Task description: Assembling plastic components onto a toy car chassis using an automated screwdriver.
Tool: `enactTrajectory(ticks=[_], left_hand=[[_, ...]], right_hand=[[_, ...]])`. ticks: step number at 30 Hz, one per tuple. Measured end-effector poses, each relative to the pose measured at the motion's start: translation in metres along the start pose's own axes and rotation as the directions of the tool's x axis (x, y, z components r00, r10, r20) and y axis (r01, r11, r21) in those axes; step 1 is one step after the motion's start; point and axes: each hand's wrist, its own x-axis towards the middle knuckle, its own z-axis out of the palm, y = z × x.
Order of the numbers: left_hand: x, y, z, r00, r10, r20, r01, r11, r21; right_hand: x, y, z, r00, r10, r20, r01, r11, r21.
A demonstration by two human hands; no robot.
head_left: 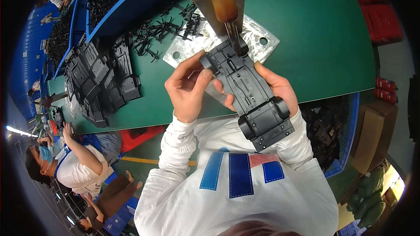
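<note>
chassis: black toy-car chassis (pixel 250 91) above the metal plate (pixel 262 39) on the green tabletop (pixel 315 26)
left hand (pixel 189 88): grip closed on chassis front corner
right hand (pixel 275 88): grip wrapped beneath chassis middle

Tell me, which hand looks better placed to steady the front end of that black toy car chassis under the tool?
Probably the left hand: its fingertips already pinch the front end of the black chassis, right beside the tool tip coming down from above. The right hand cradles the chassis from underneath, nearer the rear wheels.

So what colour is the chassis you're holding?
Black, matte plastic. The chassis shows best in the head view, held between both hands over the green table.
</note>
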Motion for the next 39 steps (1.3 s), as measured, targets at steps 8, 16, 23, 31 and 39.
enactTrajectory(ticks=[8, 16, 23, 31, 39], left_hand=[[0.0, 0.0, 0.001, 1.0, -0.001, -0.007, 0.001, 1.0, -0.023], [0.002, 0.01, 0.01, 0.996, -0.089, 0.019, 0.091, 0.99, -0.111], [0.002, 0.016, 0.022, 0.973, -0.204, 0.109, 0.225, 0.944, -0.24], [0.0, 0.008, 0.031, 0.965, -0.242, 0.098, 0.261, 0.907, -0.331], [-0.001, 0.021, 0.04, 0.95, -0.28, 0.136, 0.311, 0.877, -0.367]], right_hand=[[0.003, 0.002, 0.002, 0.995, -0.082, -0.063, 0.077, 0.995, -0.069], [0.002, -0.005, -0.012, 0.998, -0.044, 0.044, 0.048, 0.995, -0.088], [-0.012, -0.003, -0.013, 0.984, -0.179, 0.02, 0.18, 0.971, -0.155], [-0.022, -0.004, -0.018, 0.978, -0.209, -0.008, 0.205, 0.964, -0.172], [-0.03, -0.002, -0.017, 0.974, -0.227, -0.014, 0.223, 0.966, -0.132]])
